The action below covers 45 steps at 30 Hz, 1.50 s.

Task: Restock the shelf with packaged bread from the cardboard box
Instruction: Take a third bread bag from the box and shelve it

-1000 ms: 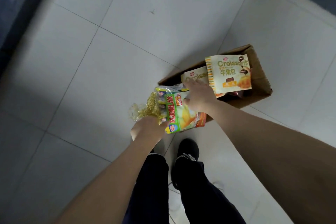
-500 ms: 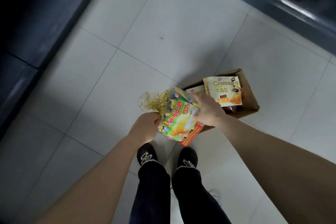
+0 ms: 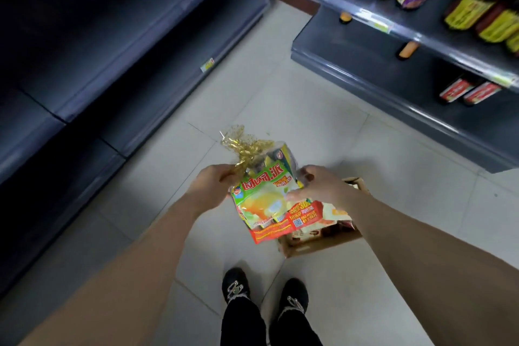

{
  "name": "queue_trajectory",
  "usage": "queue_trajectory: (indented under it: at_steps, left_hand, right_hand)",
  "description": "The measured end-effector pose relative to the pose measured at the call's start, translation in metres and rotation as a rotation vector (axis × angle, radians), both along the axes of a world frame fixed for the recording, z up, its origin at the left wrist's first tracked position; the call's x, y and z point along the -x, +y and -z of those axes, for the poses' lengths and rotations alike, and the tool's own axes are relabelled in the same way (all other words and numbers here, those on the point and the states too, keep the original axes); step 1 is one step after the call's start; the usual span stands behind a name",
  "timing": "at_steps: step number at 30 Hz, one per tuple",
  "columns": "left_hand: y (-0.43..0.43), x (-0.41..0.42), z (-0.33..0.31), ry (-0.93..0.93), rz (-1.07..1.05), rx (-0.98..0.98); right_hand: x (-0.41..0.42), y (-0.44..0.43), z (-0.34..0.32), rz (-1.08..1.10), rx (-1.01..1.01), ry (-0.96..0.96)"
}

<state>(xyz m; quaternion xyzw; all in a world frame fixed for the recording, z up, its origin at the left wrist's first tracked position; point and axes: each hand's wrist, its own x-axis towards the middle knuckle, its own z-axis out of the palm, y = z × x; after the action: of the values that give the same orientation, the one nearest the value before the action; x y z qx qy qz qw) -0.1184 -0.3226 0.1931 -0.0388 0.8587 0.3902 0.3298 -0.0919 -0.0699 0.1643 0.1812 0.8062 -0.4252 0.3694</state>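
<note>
A green, yellow and red bread package with a gold ribbon top hangs in the air between my hands. My left hand grips it at the gathered ribbon end. My right hand holds its right side, fingers curled over the wrapper. Below and behind the package, the cardboard box stands on the floor, mostly hidden by the package and my right forearm; other wrappers show inside it.
Dark bare shelves run along the left. A dark shelf unit at the right carries bottles with yellow labels. Pale floor tiles lie between them. My two black shoes stand at the bottom.
The package has been lifted up away from the box with both hands. The view has tilted up, so the shelves on both sides now show.
</note>
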Motion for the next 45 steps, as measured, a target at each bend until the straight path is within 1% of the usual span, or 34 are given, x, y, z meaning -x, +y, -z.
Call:
queue_trajectory:
  at_steps: [3,5,6,8,11,12,14,18,22,26,29,34,39,42,45]
  left_hand:
    - [-0.010,0.009,-0.034,0.157,-0.146,0.030]
    - [-0.018,0.015,-0.054,0.188,-0.286,-0.023]
    - [-0.024,0.018,-0.062,0.181,-0.339,-0.067]
    - [-0.041,0.024,-0.073,0.120,-0.382,-0.159]
    - [-0.065,0.029,-0.100,-0.044,-0.366,-0.228]
    - [-0.072,0.033,-0.110,-0.063,-0.335,-0.241]
    - [-0.085,0.042,-0.136,-0.002,-0.307,-0.246]
    - [-0.113,0.065,-0.184,0.133,-0.338,-0.270]
    - [-0.134,0.084,-0.221,0.227,-0.430,-0.296]
    - [-0.148,0.107,-0.262,0.345,-0.506,-0.305]
    - [-0.157,0.131,-0.291,0.402,-0.525,-0.281]
    - [-0.163,0.187,-0.340,0.514,-0.534,-0.280]
    - [-0.161,0.250,-0.386,0.634,-0.536,-0.260]
    - [-0.160,0.287,-0.415,0.690,-0.530,-0.225]
    - [-0.159,0.325,-0.442,0.730,-0.532,-0.234]
  right_hand:
    - [0.010,-0.016,-0.035,0.097,0.076,0.074]
    - [0.017,-0.027,-0.058,0.148,0.131,0.110]
    - [0.022,-0.033,-0.069,0.171,0.152,0.124]
    - [0.034,-0.046,-0.094,0.216,0.194,0.146]
    - [0.054,-0.067,-0.133,0.289,0.264,0.188]
    - [0.061,-0.074,-0.146,0.299,0.283,0.203]
    - [0.077,-0.088,-0.172,0.298,0.309,0.232]
    - [0.106,-0.115,-0.219,0.294,0.343,0.288]
    - [0.131,-0.139,-0.256,0.308,0.349,0.393]
    - [0.159,-0.160,-0.296,0.256,0.350,0.471]
    - [0.185,-0.171,-0.324,0.221,0.363,0.538]
    - [0.240,-0.182,-0.372,0.221,0.396,0.655]
    - [0.310,-0.185,-0.416,0.183,0.420,0.725]
    - [0.349,-0.184,-0.444,0.162,0.438,0.767]
    - [0.389,-0.185,-0.472,0.161,0.467,0.836]
